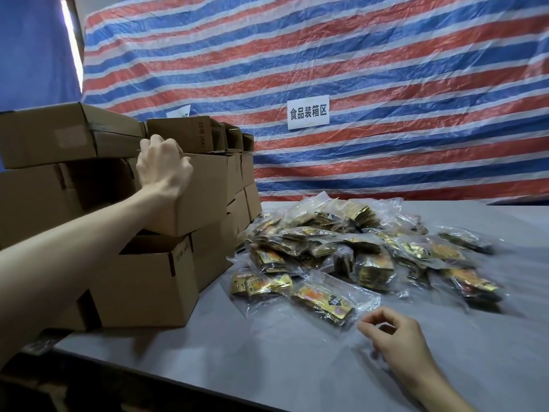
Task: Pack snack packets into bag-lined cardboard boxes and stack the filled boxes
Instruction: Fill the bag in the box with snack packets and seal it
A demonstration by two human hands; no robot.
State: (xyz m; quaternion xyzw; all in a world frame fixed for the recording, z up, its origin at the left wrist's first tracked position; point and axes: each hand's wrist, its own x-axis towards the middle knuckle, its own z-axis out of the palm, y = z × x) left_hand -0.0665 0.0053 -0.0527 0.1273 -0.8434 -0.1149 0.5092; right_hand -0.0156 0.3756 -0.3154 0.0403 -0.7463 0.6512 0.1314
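A stack of brown cardboard boxes (74,188) fills the left side of the grey table (267,367). My left hand (162,168) reaches up and grips the top near edge of an open box (205,197) high in the stack, fingers curled over its rim. A pile of clear bags of gold and black snack packets (356,248) lies in the middle of the table. My right hand (395,337) hovers low over the table, fingers loosely curled, right beside the corner of the nearest snack bag (322,303). It holds nothing.
Another open box (148,281) stands below the gripped one at table level. A red, white and blue striped tarp (356,69) with a white paper sign (308,113) hangs behind. The table's front edge (178,379) runs diagonally at lower left.
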